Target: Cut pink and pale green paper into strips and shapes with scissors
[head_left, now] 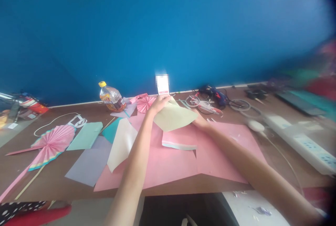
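A pale yellow sheet of paper (174, 117) is held up between my hands, its lower edge curving downward. My left hand (160, 103) pinches it at the upper left. At the right corner my right hand (200, 119) grips the same sheet, with most of its fingers hidden behind the paper. Just below is a stack of pink paper (180, 139) with a pale lower edge, lying on large pink sheets (170, 166). A cream sheet (122, 142) and lavender sheets (88, 166) lie to the left of my left forearm.
Pink folded fans (56, 140) lie at left, near a mint-green packet (86, 135). Against the blue wall, a yellow-capped bottle (111, 97) leans. Cables (193, 101) and a blue glue gun (219, 96) sit at the back right. A white power strip (304, 142) runs along the right.
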`<action>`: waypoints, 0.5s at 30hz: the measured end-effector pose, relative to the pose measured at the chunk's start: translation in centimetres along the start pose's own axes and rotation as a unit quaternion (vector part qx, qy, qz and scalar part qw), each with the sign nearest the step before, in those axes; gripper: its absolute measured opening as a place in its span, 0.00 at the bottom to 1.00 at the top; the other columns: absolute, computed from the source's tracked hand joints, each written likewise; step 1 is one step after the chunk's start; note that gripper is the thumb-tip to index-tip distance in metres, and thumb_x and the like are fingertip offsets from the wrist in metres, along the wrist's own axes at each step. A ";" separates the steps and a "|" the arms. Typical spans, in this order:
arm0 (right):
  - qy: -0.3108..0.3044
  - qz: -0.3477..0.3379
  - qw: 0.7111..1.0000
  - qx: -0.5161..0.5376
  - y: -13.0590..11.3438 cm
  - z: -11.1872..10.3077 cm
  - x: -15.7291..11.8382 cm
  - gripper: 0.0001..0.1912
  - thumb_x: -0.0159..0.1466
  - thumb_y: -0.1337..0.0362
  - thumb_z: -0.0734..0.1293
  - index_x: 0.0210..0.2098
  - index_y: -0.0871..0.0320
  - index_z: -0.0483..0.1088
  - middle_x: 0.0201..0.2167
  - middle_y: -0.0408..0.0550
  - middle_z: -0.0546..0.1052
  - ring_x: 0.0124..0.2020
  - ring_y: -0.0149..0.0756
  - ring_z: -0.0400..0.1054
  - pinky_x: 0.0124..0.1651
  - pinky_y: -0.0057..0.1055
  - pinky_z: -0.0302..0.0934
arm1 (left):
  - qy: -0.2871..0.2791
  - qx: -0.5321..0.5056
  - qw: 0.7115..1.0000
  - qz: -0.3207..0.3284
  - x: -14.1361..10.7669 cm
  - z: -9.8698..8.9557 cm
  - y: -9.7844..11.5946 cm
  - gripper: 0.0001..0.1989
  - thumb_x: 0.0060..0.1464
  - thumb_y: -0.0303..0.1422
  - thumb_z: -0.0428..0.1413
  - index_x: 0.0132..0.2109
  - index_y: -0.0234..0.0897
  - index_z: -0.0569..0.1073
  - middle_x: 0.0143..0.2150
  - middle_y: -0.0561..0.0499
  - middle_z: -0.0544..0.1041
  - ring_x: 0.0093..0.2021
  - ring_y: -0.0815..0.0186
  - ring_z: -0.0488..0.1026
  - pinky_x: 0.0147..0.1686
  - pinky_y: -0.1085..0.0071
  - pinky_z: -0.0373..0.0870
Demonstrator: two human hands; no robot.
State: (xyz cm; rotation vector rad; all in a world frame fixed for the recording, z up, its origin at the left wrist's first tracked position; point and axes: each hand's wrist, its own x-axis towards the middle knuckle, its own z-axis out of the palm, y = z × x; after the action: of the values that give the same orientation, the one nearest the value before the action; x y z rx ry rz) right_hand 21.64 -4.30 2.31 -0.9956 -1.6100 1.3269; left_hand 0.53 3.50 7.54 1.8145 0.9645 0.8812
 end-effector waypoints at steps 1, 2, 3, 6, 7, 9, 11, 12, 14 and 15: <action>0.009 -0.014 1.000 0.004 0.0 0.1 0.0 0.21 0.57 0.48 0.68 0.34 0.62 0.75 0.22 0.47 0.73 0.29 0.38 0.65 0.35 0.34 0.60 | 0.007 0.018 1.000 0.011 0.1 0.1 -0.1 0.15 0.55 0.43 0.50 0.32 0.35 0.71 0.31 0.51 0.72 0.31 0.66 0.68 0.34 0.71 0.63; 0.014 -0.030 0.999 0.010 -0.1 0.2 0.0 0.21 0.57 0.48 0.69 0.34 0.62 0.75 0.24 0.48 0.74 0.30 0.38 0.66 0.36 0.34 0.61 | 0.013 0.035 0.999 0.022 0.2 0.2 -0.3 0.15 0.56 0.42 0.50 0.31 0.35 0.70 0.30 0.52 0.71 0.31 0.67 0.68 0.34 0.71 0.62; 0.015 -0.043 0.999 0.018 -0.2 0.3 0.0 0.21 0.56 0.48 0.69 0.35 0.62 0.75 0.26 0.48 0.75 0.32 0.39 0.67 0.37 0.34 0.61 | 0.021 0.049 0.998 0.031 0.3 0.3 -0.4 0.15 0.56 0.41 0.49 0.30 0.35 0.69 0.29 0.52 0.70 0.30 0.67 0.67 0.34 0.71 0.62; 0.008 -0.048 0.998 0.032 -0.5 0.5 -0.1 0.23 0.53 0.48 0.71 0.36 0.62 0.76 0.32 0.51 0.77 0.37 0.43 0.68 0.39 0.35 0.61 | 0.031 0.075 0.995 0.053 0.4 0.7 -0.6 0.15 0.57 0.41 0.48 0.29 0.35 0.67 0.29 0.53 0.69 0.32 0.67 0.66 0.35 0.72 0.60; 0.009 -0.046 0.998 0.031 -0.5 0.5 0.0 0.23 0.53 0.47 0.71 0.35 0.62 0.76 0.32 0.51 0.77 0.37 0.43 0.68 0.39 0.35 0.61 | 0.029 0.077 0.995 0.057 0.5 0.8 -0.6 0.15 0.57 0.42 0.48 0.29 0.35 0.67 0.29 0.52 0.69 0.32 0.67 0.65 0.35 0.72 0.60; 0.009 -0.046 0.999 0.024 -0.4 0.4 0.0 0.22 0.54 0.47 0.70 0.34 0.62 0.76 0.30 0.50 0.77 0.36 0.43 0.68 0.39 0.36 0.61 | 0.021 0.071 0.996 0.057 0.5 1.0 -0.6 0.16 0.58 0.42 0.47 0.29 0.35 0.66 0.29 0.53 0.68 0.32 0.67 0.64 0.35 0.72 0.59; 0.020 -0.055 0.998 0.015 -0.2 0.3 0.1 0.20 0.55 0.48 0.70 0.32 0.61 0.76 0.30 0.50 0.77 0.35 0.43 0.68 0.41 0.38 0.62 | 0.015 0.056 0.997 0.048 0.5 1.2 -0.7 0.16 0.58 0.43 0.47 0.28 0.36 0.64 0.27 0.53 0.66 0.31 0.68 0.63 0.33 0.73 0.58; 0.029 -0.062 0.998 0.012 0.0 0.2 0.1 0.20 0.55 0.48 0.70 0.32 0.61 0.76 0.30 0.50 0.77 0.35 0.42 0.67 0.42 0.38 0.61 | 0.015 0.049 0.998 0.045 0.6 1.3 -0.8 0.16 0.58 0.43 0.47 0.28 0.36 0.64 0.27 0.54 0.65 0.30 0.69 0.63 0.32 0.73 0.57; 0.038 -0.070 0.997 0.008 0.1 0.2 0.2 0.19 0.56 0.49 0.70 0.33 0.60 0.76 0.32 0.50 0.77 0.34 0.41 0.67 0.42 0.38 0.61 | 0.017 0.038 0.998 0.045 0.7 1.3 -1.0 0.16 0.58 0.42 0.47 0.28 0.36 0.64 0.26 0.54 0.65 0.29 0.69 0.62 0.32 0.73 0.57; 0.035 -0.072 0.997 0.007 0.1 0.2 0.2 0.18 0.56 0.50 0.70 0.33 0.61 0.76 0.33 0.50 0.77 0.33 0.40 0.67 0.41 0.37 0.62 | 0.019 0.036 0.998 0.048 0.7 1.3 -1.1 0.16 0.59 0.42 0.47 0.28 0.36 0.64 0.26 0.54 0.65 0.29 0.69 0.62 0.32 0.72 0.57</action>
State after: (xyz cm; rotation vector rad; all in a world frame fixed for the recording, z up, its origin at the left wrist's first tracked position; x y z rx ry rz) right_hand 21.41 -4.18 2.23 -0.8914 -1.5860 1.1911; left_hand 1.69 3.95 6.19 1.9249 0.9511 0.9546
